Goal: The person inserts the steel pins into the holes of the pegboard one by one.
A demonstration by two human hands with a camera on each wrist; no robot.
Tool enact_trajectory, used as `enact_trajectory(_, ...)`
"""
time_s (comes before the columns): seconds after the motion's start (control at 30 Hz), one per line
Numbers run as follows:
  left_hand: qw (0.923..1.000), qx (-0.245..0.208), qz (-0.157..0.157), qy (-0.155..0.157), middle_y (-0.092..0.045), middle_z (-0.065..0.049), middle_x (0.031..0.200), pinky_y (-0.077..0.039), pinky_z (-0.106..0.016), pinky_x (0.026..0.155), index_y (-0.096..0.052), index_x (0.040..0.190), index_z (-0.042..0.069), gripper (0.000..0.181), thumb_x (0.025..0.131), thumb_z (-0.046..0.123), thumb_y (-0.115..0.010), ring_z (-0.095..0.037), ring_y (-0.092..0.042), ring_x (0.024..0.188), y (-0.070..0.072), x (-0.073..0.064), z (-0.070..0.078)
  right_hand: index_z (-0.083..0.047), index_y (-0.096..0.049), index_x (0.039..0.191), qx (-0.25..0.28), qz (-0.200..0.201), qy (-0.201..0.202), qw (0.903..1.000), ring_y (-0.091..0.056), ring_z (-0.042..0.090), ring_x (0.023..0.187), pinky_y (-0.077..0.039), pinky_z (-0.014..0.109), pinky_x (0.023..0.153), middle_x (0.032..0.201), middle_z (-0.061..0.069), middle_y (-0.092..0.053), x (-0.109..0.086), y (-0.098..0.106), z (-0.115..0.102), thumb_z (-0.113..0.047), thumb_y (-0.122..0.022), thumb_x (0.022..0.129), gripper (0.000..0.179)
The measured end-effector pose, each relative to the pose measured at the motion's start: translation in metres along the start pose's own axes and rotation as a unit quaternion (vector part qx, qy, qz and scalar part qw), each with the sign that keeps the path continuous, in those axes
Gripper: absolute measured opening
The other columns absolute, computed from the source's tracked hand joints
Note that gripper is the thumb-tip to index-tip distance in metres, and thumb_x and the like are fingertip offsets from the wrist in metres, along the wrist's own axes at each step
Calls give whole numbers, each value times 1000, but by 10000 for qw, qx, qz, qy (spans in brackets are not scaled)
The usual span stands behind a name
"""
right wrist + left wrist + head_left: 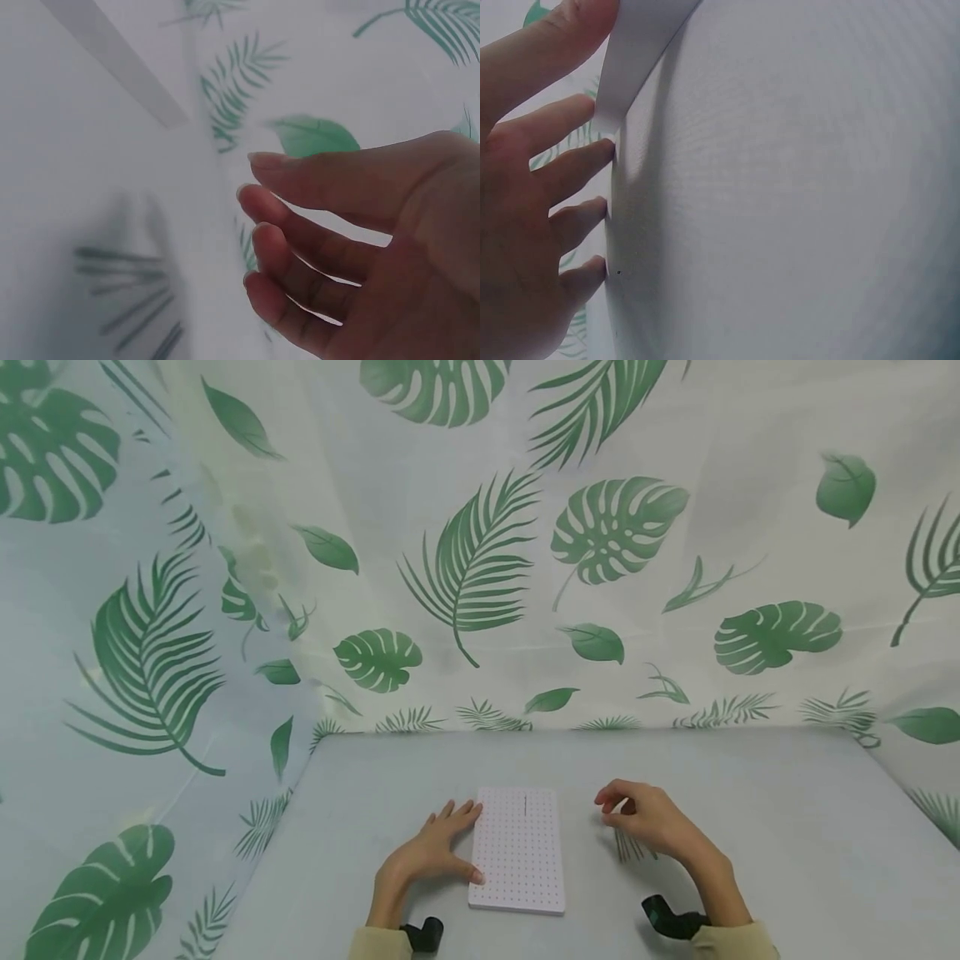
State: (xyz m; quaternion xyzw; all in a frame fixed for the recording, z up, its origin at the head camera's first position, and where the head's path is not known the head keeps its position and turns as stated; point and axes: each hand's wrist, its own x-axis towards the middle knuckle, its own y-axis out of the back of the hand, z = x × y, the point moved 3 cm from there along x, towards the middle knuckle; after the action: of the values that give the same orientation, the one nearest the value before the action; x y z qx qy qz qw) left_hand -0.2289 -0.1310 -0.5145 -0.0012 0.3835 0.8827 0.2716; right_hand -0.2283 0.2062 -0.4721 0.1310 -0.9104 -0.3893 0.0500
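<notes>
A white board with rows of small holes (517,860) lies flat on the table, and one thin dark rod (526,806) shows near its far end. My left hand (429,852) touches the board's left side with thumb and fingertips, its fingers spread and fairly straight. To the right of the board, my right hand (652,817) hovers with loosely bent fingers. Nothing shows between its thumb and fingertips in the right wrist view. Several thin dark rods (120,256) lie fanned out on the table below that hand, which partly hides them in the head view.
The pale grey table (787,827) meets a leaf-printed white curtain (495,685) at the back and left. Black curved mounts (667,918) sit at both wrists, close above the table.
</notes>
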Motion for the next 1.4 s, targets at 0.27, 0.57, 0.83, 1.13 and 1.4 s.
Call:
enact_trajectory(0.27, 10000, -36, 24, 42, -25, -18, 169, -4, -65, 128, -36, 160, 6, 108, 71, 29, -93, -45, -8, 158, 0, -2, 0, -3, -70, 111, 148, -26, -179, 9997, -61, 16, 83, -51, 30, 66, 92, 1, -65, -4, 12, 19, -6, -72, 90, 21)
enact_trajectory(0.57, 10000, -45, 43, -34, -25, -17, 169, -4, -65, 128, -36, 160, 6, 107, 72, 30, -92, -45, -7, 158, 2, -1, -3, -4, -69, 113, 312, -347, -518, 9976, -57, 20, 84, -48, 32, 66, 94, 7, -61, -4, 11, 34, -9, -81, 83, 33)
enact_trajectory(0.83, 10000, -55, -5, 3, -25, -18, 169, -3, -65, 127, -35, 160, 6, 108, 71, 30, -93, -46, -8, 158, 3, -2, -6, -5, -69, 113, 316, -492, -796, 9951, -59, 21, 84, -48, 32, 67, 93, 7, -61, -3, 2, 44, -10, -85, 79, 38)
enact_trajectory(1.13, 10000, -46, 2, -36, -26, -16, 169, -4, -66, 127, -35, 160, 7, 107, 72, 31, -92, -45, -7, 159, 0, 1, -8, -7, -67, 115, 379, -673, -907, 9929, -52, 21, 76, -41, 32, 63, 84, 5, -57, -4, 0, 42, -13, -89, 75, 46)
enact_trajectory(1.4, 9999, -89, -34, -33, -26, -15, 170, -4, -66, 127, -35, 160, 8, 107, 73, 32, -92, -44, -7, 159, 0, 1, -3, -11, -64, 120, 209, -821, -1039, 9910, -50, 21, 72, -38, 32, 61, 80, 6, -54, -5, -3, 41, -12, -91, 72, 55)
